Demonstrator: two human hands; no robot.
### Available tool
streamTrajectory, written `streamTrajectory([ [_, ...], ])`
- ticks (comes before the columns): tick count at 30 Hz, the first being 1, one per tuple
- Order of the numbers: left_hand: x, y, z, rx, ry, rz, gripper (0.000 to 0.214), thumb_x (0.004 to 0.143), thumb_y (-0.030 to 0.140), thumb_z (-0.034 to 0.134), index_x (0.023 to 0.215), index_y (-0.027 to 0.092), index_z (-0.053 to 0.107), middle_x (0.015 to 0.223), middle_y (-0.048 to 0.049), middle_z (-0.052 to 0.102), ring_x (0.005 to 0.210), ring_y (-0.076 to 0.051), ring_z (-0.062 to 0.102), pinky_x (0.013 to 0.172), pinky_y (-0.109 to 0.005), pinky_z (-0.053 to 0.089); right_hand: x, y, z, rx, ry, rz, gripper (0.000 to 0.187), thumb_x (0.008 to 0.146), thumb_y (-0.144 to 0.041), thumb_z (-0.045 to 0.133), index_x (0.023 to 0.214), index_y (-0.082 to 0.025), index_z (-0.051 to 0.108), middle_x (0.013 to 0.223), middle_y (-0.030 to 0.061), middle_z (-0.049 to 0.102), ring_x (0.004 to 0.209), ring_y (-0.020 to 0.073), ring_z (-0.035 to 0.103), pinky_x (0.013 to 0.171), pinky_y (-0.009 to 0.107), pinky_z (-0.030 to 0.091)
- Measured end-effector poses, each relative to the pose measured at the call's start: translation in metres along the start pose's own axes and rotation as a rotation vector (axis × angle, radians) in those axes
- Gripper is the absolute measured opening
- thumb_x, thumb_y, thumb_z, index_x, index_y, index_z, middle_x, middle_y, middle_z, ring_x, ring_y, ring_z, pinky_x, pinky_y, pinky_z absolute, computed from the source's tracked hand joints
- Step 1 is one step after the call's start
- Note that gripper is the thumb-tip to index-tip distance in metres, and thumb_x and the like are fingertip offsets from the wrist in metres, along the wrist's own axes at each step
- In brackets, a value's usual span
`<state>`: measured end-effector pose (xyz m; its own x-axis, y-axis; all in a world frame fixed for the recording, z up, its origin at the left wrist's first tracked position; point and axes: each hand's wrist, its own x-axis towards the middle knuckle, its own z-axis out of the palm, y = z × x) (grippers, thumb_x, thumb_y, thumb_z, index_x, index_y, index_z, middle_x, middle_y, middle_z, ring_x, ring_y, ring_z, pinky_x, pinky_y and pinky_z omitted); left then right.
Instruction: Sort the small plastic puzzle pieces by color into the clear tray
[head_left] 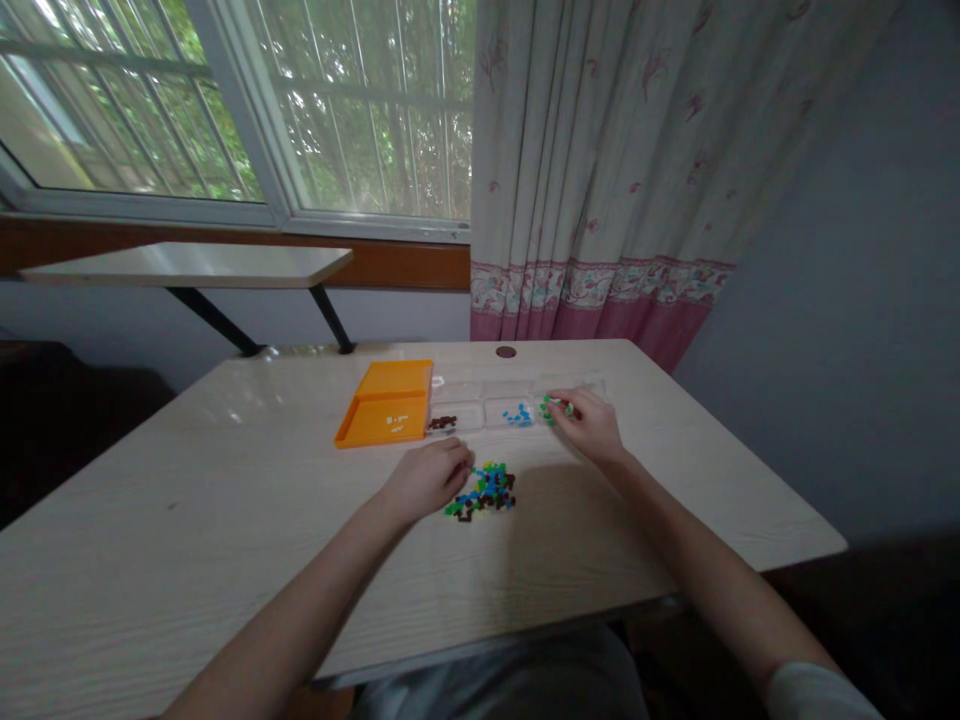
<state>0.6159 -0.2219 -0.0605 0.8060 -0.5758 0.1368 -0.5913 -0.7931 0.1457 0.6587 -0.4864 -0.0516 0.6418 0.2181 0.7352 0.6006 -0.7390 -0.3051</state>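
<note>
A mixed pile of small plastic pieces (491,488) in blue, green, brown and yellow lies on the table. At its left edge is my left hand (435,475), its fingers curled together; whatever they hold is hidden. My right hand (589,422) reaches over the right end of a clear divided tray (480,412), fingertips pinched at the green pieces (546,408) in a front compartment. Whether a piece is between those fingertips is too small to tell. Blue pieces (517,415) occupy the compartment beside it, and brown pieces (442,423) sit in the leftmost front one.
An open orange case (367,430) with a few white pieces (397,422) in its near half adjoins the tray's left side. Behind them is a round cable hole (506,352). A raised shelf (195,262) on black supports stands at the back left, near the window and curtain (592,200).
</note>
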Motion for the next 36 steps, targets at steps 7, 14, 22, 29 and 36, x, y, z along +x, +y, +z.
streamTrajectory([
  [7,0.0,0.0,-0.001,0.001,0.005,-0.009,0.02,0.083,0.027,0.037,0.084,0.019,0.057,0.083,-0.0039,0.057,0.076,-0.016,0.054,0.065,-0.024,0.04,-0.002,0.031,0.006,-0.144,-0.095,0.137,0.02,0.078,-0.027,0.052,0.093,-0.02,0.062,0.083,0.0028,0.062,0.077,0.0157,0.057,0.068,0.027,0.043],
  [14,0.001,0.002,-0.001,-0.034,0.003,-0.015,0.022,0.083,0.026,0.037,0.083,0.018,0.058,0.082,-0.0045,0.058,0.076,-0.015,0.054,0.065,-0.023,0.04,-0.003,0.034,0.009,-0.11,-0.126,0.155,0.018,0.079,-0.026,0.049,0.089,-0.019,0.063,0.086,0.0045,0.062,0.079,0.0166,0.056,0.071,0.029,0.043],
  [22,0.002,0.004,0.0,-0.04,0.013,-0.027,0.02,0.082,0.026,0.039,0.082,0.019,0.058,0.081,-0.0038,0.058,0.076,-0.015,0.054,0.065,-0.024,0.04,-0.012,-0.01,0.027,0.076,-0.321,0.027,0.014,0.079,-0.021,0.051,0.085,-0.02,0.063,0.084,0.0033,0.063,0.079,0.0139,0.058,0.072,0.025,0.044],
  [29,0.005,0.005,0.003,-0.062,0.03,-0.021,0.022,0.083,0.027,0.038,0.081,0.018,0.058,0.079,-0.0042,0.057,0.073,-0.014,0.054,0.064,-0.023,0.04,-0.023,-0.031,0.039,0.14,-0.456,-0.102,0.013,0.079,-0.021,0.053,0.086,-0.021,0.063,0.086,0.0018,0.064,0.081,0.0124,0.058,0.074,0.023,0.044],
  [36,0.004,0.012,0.0,-0.182,0.141,0.013,0.021,0.085,0.028,0.038,0.087,0.019,0.057,0.086,-0.0028,0.058,0.079,-0.013,0.054,0.068,-0.022,0.04,-0.027,-0.041,0.035,0.168,-0.421,-0.176,0.013,0.077,-0.026,0.057,0.088,-0.022,0.063,0.083,0.0011,0.064,0.077,0.0115,0.059,0.07,0.02,0.044],
])
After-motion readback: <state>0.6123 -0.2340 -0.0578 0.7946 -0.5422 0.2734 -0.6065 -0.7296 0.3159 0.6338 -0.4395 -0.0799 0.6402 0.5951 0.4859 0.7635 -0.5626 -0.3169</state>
